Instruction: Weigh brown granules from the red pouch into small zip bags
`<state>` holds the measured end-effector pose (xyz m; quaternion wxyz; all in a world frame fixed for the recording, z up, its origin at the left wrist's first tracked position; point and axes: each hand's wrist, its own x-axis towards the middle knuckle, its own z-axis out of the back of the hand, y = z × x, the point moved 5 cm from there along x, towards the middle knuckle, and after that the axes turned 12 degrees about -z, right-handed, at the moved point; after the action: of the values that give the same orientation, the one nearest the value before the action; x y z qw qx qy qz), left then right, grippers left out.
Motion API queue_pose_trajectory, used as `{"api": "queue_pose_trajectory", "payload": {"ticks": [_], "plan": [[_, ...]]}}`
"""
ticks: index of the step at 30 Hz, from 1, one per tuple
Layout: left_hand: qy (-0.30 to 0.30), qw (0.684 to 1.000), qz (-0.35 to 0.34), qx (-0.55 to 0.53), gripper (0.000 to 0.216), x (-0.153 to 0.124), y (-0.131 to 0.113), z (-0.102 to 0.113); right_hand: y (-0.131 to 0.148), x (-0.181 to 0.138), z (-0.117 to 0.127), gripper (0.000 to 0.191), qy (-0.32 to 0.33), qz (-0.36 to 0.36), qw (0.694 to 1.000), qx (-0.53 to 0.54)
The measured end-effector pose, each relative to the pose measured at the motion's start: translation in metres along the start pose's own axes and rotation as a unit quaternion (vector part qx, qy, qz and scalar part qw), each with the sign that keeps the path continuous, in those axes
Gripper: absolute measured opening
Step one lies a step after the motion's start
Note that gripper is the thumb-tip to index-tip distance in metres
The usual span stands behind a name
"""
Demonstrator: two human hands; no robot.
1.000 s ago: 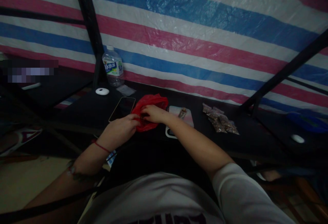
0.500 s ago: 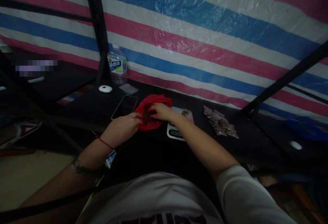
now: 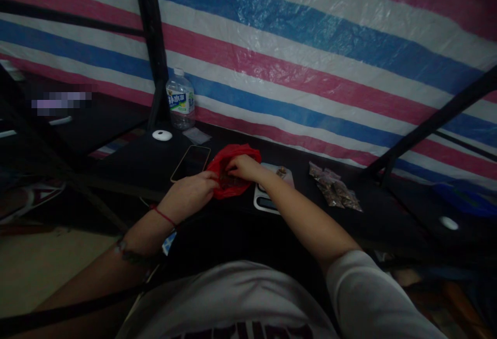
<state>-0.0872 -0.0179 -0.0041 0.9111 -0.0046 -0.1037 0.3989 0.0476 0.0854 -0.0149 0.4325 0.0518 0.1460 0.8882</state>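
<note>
A red plastic bag [image 3: 233,190] lies with its mouth spread on the dark table, dark bits showing inside. My left hand [image 3: 198,189] grips its near left edge. My right hand [image 3: 244,167] reaches into the bag with fingers curled down; its fingertips and whatever they pinch are too dim to make out. Under my right forearm stands a white digital scale [image 3: 266,203], partly covered by the arm, with a small brown-filled packet [image 3: 281,172] on its plate. Farther right lie several small clear bags of brown pieces [image 3: 334,189] in a heap.
A phone [image 3: 191,163] lies left of the red bag. Behind it are a clear plastic bag [image 3: 196,135], a white oval device [image 3: 162,135] and a large bottle [image 3: 180,101]. Black frame posts [image 3: 152,44] and a striped sheet [image 3: 287,59] border the table.
The view has shifted slightly. Both hands stay at the red bag, the left on its edge and the right inside, with hardly any movement.
</note>
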Motion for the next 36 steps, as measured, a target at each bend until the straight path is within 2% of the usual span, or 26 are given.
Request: {"api": "queue_pose_trajectory", "payload": {"ticks": [10, 17, 21, 25, 28, 30, 36], "plan": [[-0.06, 0.998, -0.007, 0.001, 0.031, 0.007, -0.01, -0.005, -0.019, -0.02, 0.016, 0.019, -0.079, -0.043, 0.995, 0.043], [-0.077, 0.997, -0.004, 0.006, 0.033, 0.01, -0.014, -0.009, -0.006, -0.038, 0.014, 0.02, -0.087, -0.061, 0.993, 0.055], [-0.074, 0.997, -0.009, 0.002, 0.032, 0.011, -0.013, -0.014, -0.016, -0.065, 0.045, 0.019, -0.157, -0.084, 0.982, 0.067], [-0.085, 0.996, -0.011, -0.009, 0.031, 0.01, -0.01, -0.015, -0.059, -0.104, 0.084, 0.019, -0.232, -0.142, 0.958, 0.088], [-0.091, 0.996, -0.01, -0.01, 0.031, 0.011, -0.01, -0.015, -0.089, -0.125, 0.091, 0.02, -0.211, -0.184, 0.957, 0.079], [-0.089, 0.996, -0.012, -0.006, 0.031, 0.012, -0.01, -0.014, -0.099, -0.132, 0.087, 0.018, -0.187, -0.193, 0.962, 0.05], [-0.072, 0.997, -0.01, -0.003, 0.031, 0.014, -0.012, -0.014, -0.098, -0.134, 0.076, 0.015, -0.15, -0.183, 0.972, -0.017]]}}
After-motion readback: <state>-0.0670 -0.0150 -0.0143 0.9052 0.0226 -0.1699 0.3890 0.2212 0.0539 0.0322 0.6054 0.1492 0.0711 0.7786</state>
